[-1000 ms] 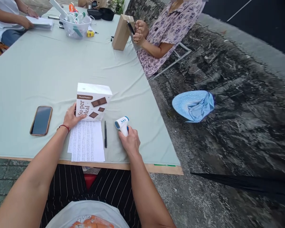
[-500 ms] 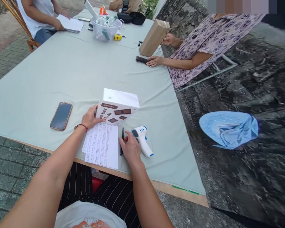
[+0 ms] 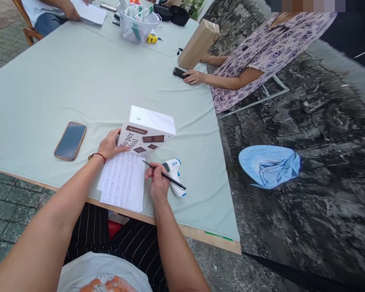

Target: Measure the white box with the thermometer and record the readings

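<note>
Head view: the right hand (image 3: 158, 184) has just picked up the pen (image 3: 174, 181) in pinched fingers, so both hands are busy, the left hand (image 3: 110, 146) clamping its fingers on the box (image 3: 149, 129).

Outdoor seating area, brick paving (image 3: 3, 202), cloth-covered table (image 3: 79, 77), greenery (image 3: 191, 8)

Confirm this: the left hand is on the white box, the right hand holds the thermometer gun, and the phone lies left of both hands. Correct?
Not quite: the head view shows the right hand holding a black pen; the thermometer gun lies on the table beside that hand. The left hand is on the white box and the phone lies left of both hands.
</note>
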